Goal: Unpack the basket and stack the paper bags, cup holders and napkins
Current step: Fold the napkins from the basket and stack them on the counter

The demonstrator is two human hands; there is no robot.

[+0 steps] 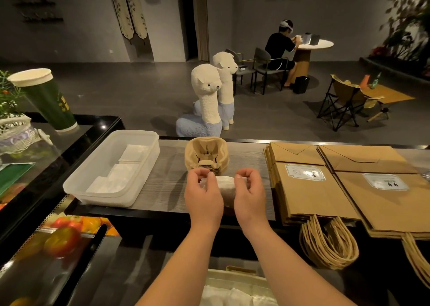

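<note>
White label (386,182) on the right stack of paper bags (384,203), right end of counter (167,189), digits "99" as viewed, label (305,173) on left stack of paper bags (302,196) illegible under glare, yellow markings on green cup (50,101) unreadable

Two stacks of flat brown paper bags (302,189) lie side by side on the right, labels up, twine handles hanging at the near side. Pulp cup holders (206,156) sit nested in the middle. White napkins (116,177) lie in the left tub (149,142). A wrapped white pack (224,187) is held just before the holders. The cream basket (235,270) is nearest.
</note>
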